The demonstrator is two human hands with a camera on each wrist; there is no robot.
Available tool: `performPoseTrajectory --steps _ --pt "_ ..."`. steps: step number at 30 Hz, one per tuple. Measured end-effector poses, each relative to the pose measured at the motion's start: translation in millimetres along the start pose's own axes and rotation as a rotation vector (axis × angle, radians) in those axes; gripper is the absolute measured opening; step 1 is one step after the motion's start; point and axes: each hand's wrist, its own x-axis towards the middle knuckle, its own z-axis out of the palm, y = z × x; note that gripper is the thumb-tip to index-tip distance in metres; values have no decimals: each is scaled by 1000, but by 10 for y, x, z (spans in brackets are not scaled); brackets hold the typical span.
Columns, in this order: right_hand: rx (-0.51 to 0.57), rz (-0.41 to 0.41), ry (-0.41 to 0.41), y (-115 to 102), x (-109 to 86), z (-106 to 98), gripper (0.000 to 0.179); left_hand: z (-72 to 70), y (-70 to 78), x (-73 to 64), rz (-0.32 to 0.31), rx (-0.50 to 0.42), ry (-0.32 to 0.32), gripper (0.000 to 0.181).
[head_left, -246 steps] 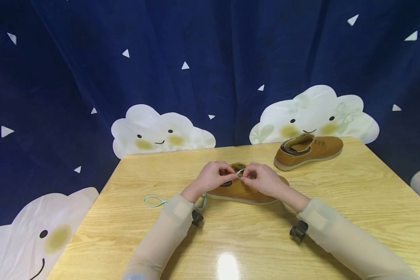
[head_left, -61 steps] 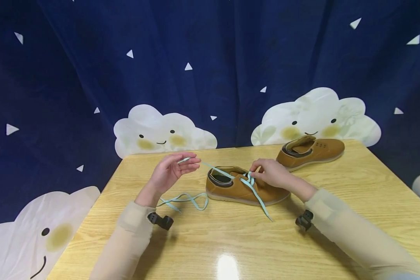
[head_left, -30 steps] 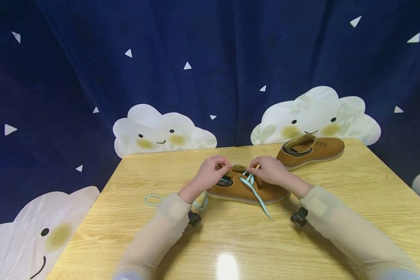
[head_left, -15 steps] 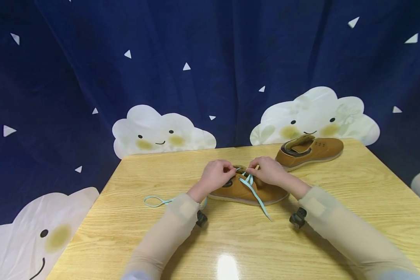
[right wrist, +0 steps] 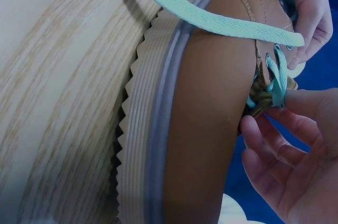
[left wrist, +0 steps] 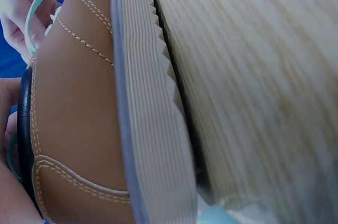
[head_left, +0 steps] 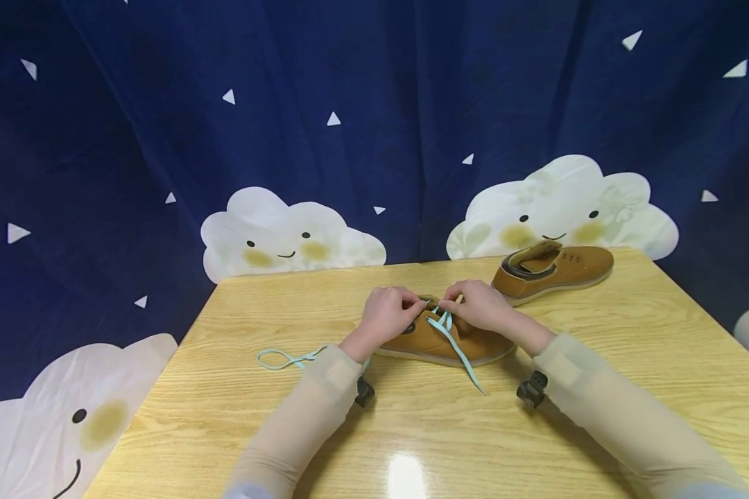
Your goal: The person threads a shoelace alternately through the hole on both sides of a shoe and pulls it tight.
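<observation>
A brown leather shoe [head_left: 433, 350] lies sideways on the table, toe to the right. A mint shoelace [head_left: 454, 343] runs through some of its eyelets, and one end hangs over the near side. My left hand [head_left: 388, 315] pinches the lace by the upper eyelets; in the left wrist view a lace strand [left wrist: 37, 10] arcs above the shoe's collar. At the front of the opening, my right hand [head_left: 479, 305] pinches the shoe's far flap, thumb against the laced strands [right wrist: 279, 73]. My left fingertips and what they grip are partly hidden.
A second brown shoe [head_left: 574, 267], its eyelets unlaced, stands at the back right. Another mint shoelace [head_left: 277, 358] lies looped on the table [head_left: 256, 430], left of the worked shoe and partly under my left forearm. A dark blue curtain [head_left: 406, 125] hangs behind.
The left hand was out left of the shoe with the lace stretched from it; it has come right to the eyelets. A lace end now hangs on the near side, unlike in the oldest frame.
</observation>
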Motion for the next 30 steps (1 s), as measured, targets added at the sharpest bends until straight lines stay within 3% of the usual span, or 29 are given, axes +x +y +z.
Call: performPoseTrajectory --steps 10,15,24,30 --pt "106 51 -77 39 18 -49 22 26 -24 -12 -5 -19 32 22" --pt "118 28 -99 59 43 -98 23 25 -19 -18 -5 -15 25 22" --pt "131 4 -21 33 113 -91 23 26 -14 -17 4 -3 41 21" --pt "181 -40 -31 24 127 -41 17 42 -22 -8 3 15 36 20"
